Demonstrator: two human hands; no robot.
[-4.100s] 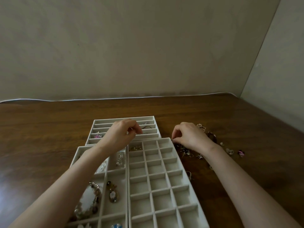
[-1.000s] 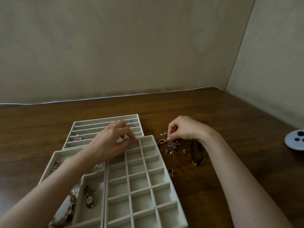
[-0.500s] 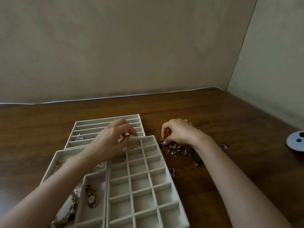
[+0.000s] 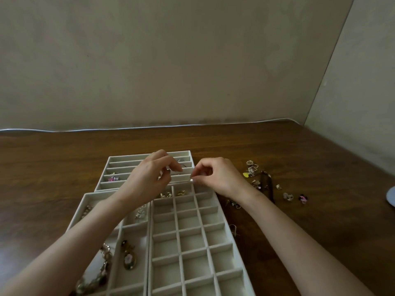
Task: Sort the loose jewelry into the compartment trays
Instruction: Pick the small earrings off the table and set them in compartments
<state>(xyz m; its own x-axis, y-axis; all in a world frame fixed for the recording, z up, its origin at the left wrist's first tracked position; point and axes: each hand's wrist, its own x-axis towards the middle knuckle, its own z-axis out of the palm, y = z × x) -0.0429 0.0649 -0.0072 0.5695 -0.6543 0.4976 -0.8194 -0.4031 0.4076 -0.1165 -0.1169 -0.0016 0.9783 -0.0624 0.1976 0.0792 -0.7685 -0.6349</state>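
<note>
When half a second ago it was reaching into the loose pile, the right hand [image 4: 215,176] now pinches a small round pearl-like stud [image 4: 191,180] between thumb and forefinger, at the far edge of the grid tray [image 4: 188,240]. The left hand [image 4: 149,177] hovers just beside it, fingers curled over the slotted tray [image 4: 124,165]; whether it holds anything cannot be told. Both trays are pale and soft-looking, with thin dividers. Loose jewelry [image 4: 253,174] lies scattered on the dark wooden table [image 4: 320,199], right of the wrist.
</note>
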